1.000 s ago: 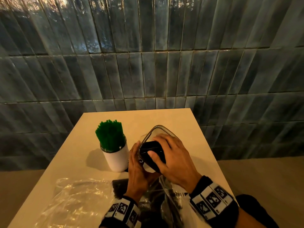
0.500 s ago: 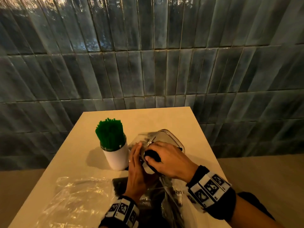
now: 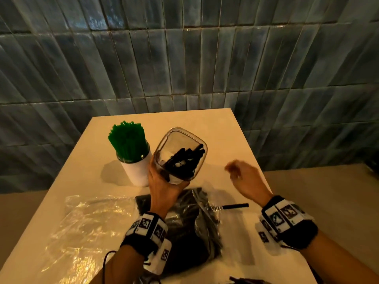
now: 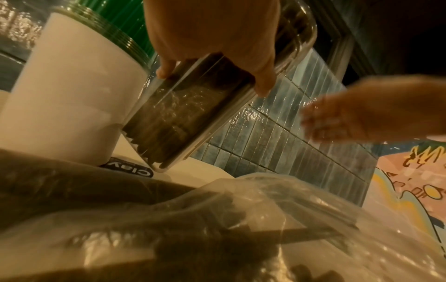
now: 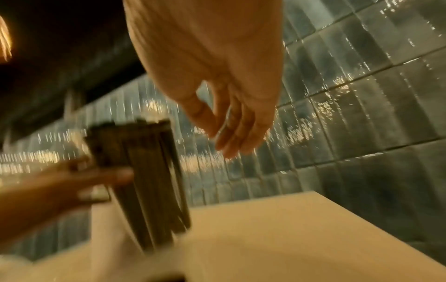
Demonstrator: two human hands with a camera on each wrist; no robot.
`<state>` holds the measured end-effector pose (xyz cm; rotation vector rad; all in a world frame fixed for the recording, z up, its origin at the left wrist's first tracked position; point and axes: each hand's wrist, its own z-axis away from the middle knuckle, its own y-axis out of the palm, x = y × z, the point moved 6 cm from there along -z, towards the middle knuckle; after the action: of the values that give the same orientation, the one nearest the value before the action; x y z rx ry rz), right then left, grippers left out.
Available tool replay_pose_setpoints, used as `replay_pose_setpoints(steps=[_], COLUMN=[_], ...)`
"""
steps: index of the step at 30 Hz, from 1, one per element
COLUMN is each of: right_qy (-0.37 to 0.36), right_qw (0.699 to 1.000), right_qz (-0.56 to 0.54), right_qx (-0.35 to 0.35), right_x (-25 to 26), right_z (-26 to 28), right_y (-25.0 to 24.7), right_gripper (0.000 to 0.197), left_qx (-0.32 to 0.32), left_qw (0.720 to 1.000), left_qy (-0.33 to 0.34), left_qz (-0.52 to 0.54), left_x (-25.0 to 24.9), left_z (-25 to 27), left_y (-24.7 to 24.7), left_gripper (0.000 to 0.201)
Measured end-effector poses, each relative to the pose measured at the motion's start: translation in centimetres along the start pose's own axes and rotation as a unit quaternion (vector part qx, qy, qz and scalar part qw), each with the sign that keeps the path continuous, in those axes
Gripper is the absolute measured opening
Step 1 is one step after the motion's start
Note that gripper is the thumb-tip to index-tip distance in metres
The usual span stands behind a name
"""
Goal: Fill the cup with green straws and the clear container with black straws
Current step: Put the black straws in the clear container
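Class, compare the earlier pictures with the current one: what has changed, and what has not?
The right hand has let go of the black straws and swung right, empty. The left hand still grips the container, which is tilted. The cup of green straws stayed put.

White cup (image 3: 137, 171) stood upright, packed with green straws (image 3: 127, 141); at its three o'clock, clear container (image 3: 180, 154) tilted, holding black straws (image 3: 185, 160).

right hand (image 3: 244, 177) motion-blurred, fingertips indistinct
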<state>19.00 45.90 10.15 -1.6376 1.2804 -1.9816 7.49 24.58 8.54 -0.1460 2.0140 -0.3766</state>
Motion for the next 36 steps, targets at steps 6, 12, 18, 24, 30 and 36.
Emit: replay_pose_setpoints(steps=[6,12,18,24,30,36], right_qy=[-0.013,-0.161,-0.166,-0.116,-0.074,0.036], right_qw=[0.967,0.938,0.921,0.926,0.923,0.926], right_qz=[0.13,0.212,0.183,0.177,0.205,0.169], right_qx=[0.218,0.221,0.303,0.313,0.318,0.335], right_x=[-3.5,-0.3,1.6,1.0,0.6,-1.1], right_z=[3.4,2.7,2.5,0.9,-0.2,-0.2], right_y=[6.8,8.8,11.4,13.1,13.8,13.4], right_gripper=[0.04,0.048,0.053,0.07,0.065,0.052], left_qx=[-0.014,-0.016,-0.005,0.007,0.005,0.003], left_qw=[0.998,0.997,0.996,0.995,0.995,0.994], left_qy=[-0.058,-0.076,-0.086,-0.089,-0.086,-0.095], left_qz=[-0.007,0.024,0.022,0.053,0.057,0.058], left_x=[1.9,2.1,2.8,2.7,2.7,2.9], left_z=[0.1,-0.7,-1.1,-0.8,-0.8,-0.9], left_y=[0.2,0.4,0.4,0.5,0.5,0.4], left_gripper=[0.111,0.109,0.114,0.112,0.11,0.112])
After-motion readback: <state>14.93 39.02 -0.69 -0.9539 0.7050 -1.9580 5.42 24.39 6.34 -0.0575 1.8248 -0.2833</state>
